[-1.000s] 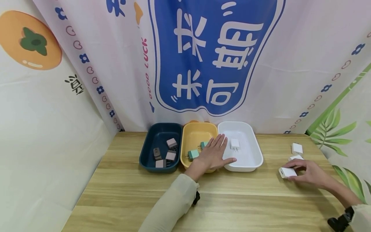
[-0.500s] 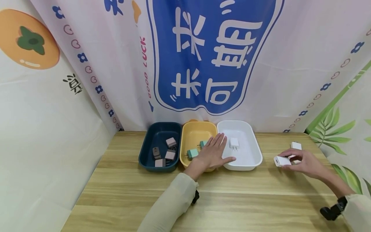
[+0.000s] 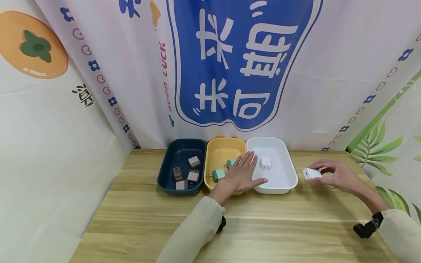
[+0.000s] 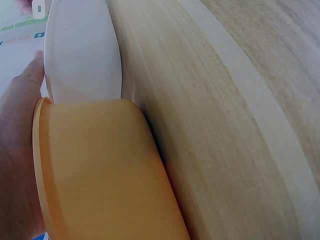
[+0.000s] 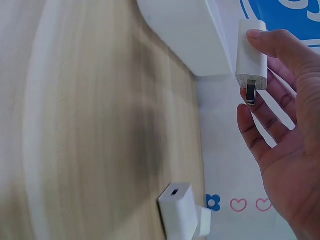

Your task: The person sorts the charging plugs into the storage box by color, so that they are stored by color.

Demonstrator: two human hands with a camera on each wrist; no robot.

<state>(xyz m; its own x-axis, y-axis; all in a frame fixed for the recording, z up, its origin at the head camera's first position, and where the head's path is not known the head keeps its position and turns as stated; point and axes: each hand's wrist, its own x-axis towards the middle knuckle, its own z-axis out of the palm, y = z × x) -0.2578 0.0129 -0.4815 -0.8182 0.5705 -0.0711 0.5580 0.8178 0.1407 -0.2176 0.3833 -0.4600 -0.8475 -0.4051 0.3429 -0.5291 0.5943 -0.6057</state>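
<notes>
My right hand (image 3: 338,176) pinches a white charger plug (image 3: 312,174) between thumb and fingers, over the table just right of the white box (image 3: 292,179). In the right wrist view the charger (image 5: 251,55) shows its metal prongs pointing down, with the thumb on its side. My left hand (image 3: 238,173) lies palm down with straight fingers across the rims of the yellow box (image 3: 210,155) and the white box. Green charger plugs (image 3: 218,174) sit in the yellow box, partly covered by that hand. One white charger plug (image 3: 265,162) lies inside the white box.
A dark blue box (image 3: 163,171) holds several pinkish and brown charger plugs (image 3: 193,176). Two more white chargers (image 5: 178,212) are on the wooden table (image 3: 279,226), hidden behind my right hand in the head view. A printed curtain (image 3: 306,102) hangs behind the table.
My right hand has lifted the white charger off the table and carried it up and left, toward the white box. The left hand stays where it was.
</notes>
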